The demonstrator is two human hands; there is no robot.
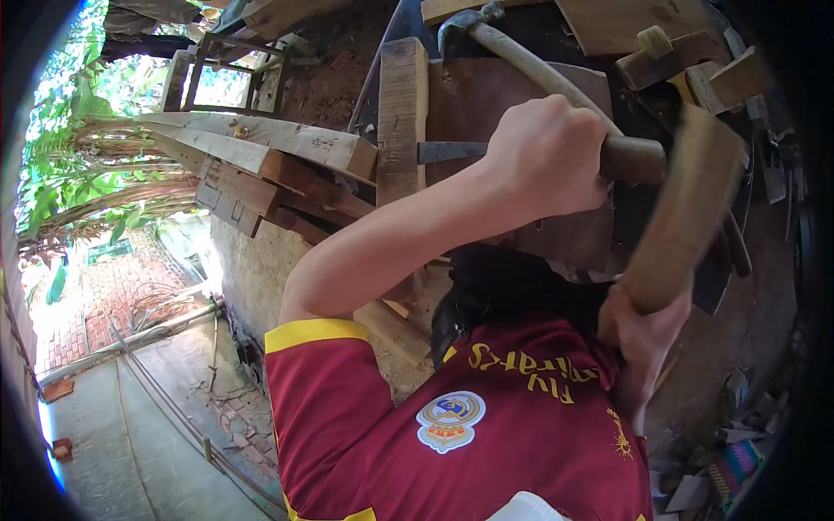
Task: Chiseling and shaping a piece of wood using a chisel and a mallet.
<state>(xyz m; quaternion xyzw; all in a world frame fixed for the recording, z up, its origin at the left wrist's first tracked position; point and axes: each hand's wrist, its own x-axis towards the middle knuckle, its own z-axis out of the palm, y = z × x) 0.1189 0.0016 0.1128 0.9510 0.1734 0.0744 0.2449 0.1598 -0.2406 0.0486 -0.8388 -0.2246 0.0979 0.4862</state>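
Observation:
My left hand (549, 156) is closed round a chisel, whose wooden handle (636, 161) sticks out to the right of the fist. On the other side its flat metal blade (450, 152) reaches left to an upright-looking wooden block (401, 117) and seems to touch it. In my right hand (647, 323), closed at its lower end, is a thick wooden mallet or billet (688, 204), blurred by motion and close to the chisel handle's end. Just beyond my left fist lies a claw hammer (534, 71), its handle partly hidden behind the fist.
Beneath the tools is a brown board (569, 230) on a dark bench. Long timber beams (287, 148) stretch away to the left, some with cut slots. Wood offcuts (665, 56) lie at the far right. A wooden frame (234, 74) stands at the far left.

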